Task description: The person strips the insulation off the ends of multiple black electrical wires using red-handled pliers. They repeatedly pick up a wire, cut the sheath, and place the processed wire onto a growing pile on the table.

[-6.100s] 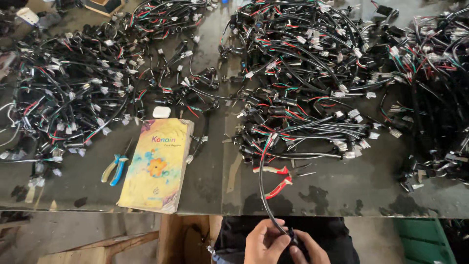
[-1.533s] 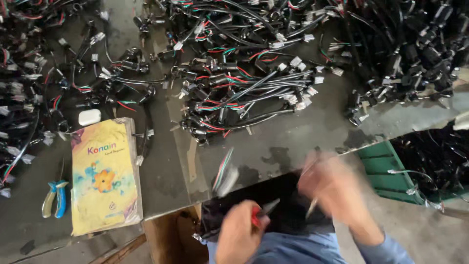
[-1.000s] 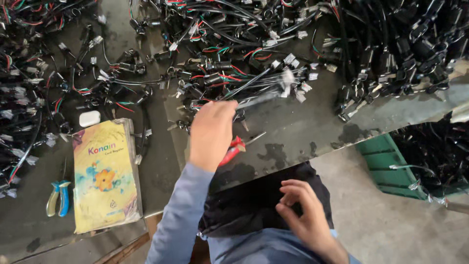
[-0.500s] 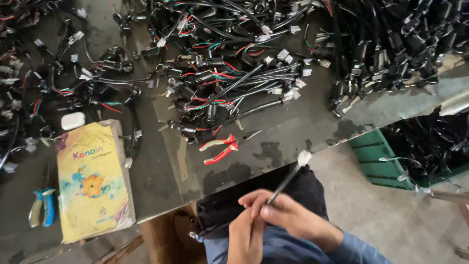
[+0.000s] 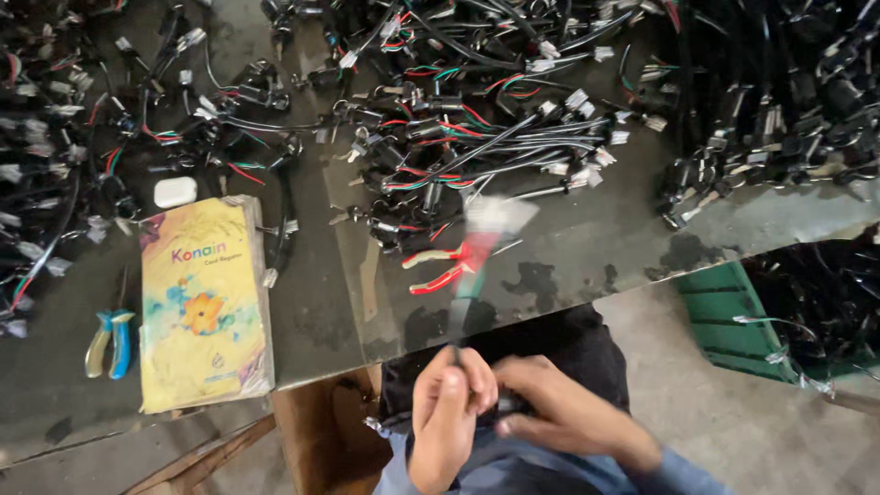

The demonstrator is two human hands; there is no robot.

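Observation:
Both hands are low in the head view, in front of the table edge over my lap. My left hand (image 5: 446, 411) is closed around the lower end of a thin black wire lead (image 5: 469, 275) that rises blurred toward the table, ending in a white connector. My right hand (image 5: 564, 417) meets it from the right and pinches the same lead. Red-handled cutters (image 5: 438, 268) lie on the dark table (image 5: 568, 257) just beyond the hands, untouched.
Heaps of black wire harnesses with white connectors (image 5: 477, 119) cover the back of the table. A yellow notebook (image 5: 203, 302), blue-and-yellow pliers (image 5: 108, 332) and a small white case (image 5: 174, 192) lie at the left. A green crate (image 5: 733, 316) with harnesses stands on the floor at the right.
The left hand put the red cutters on the table, then came back to the lap. Both hands now grip one lead, whose free end has swung up and left.

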